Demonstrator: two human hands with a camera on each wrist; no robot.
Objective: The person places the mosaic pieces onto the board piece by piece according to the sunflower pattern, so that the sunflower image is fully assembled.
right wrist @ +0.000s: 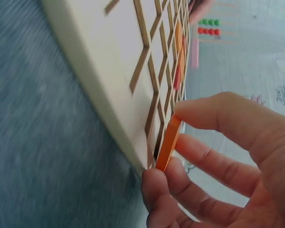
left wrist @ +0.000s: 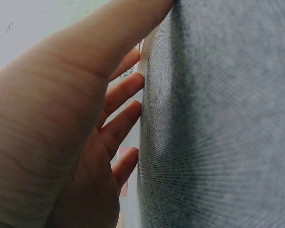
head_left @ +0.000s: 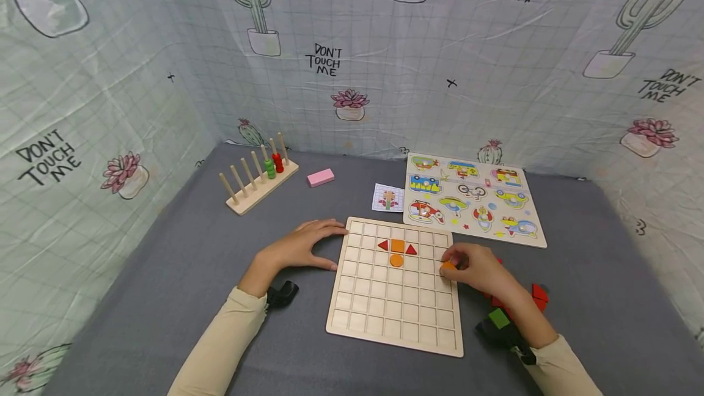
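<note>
Orange piece (right wrist: 169, 141) pinched at right edge of flat, gridded wooden board (head_left: 395, 295).

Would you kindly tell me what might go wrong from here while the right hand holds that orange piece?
The orange piece is pinched in the right hand, so it might slip. Red pieces lie loose around the right forearm, which could scatter them. The left hand has only its fingertips at the edge of the board, so a bump might shift it.

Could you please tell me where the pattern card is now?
In the head view, the pattern card lies just beyond the wooden grid board, close beside the left edge of the vehicle puzzle.
</note>
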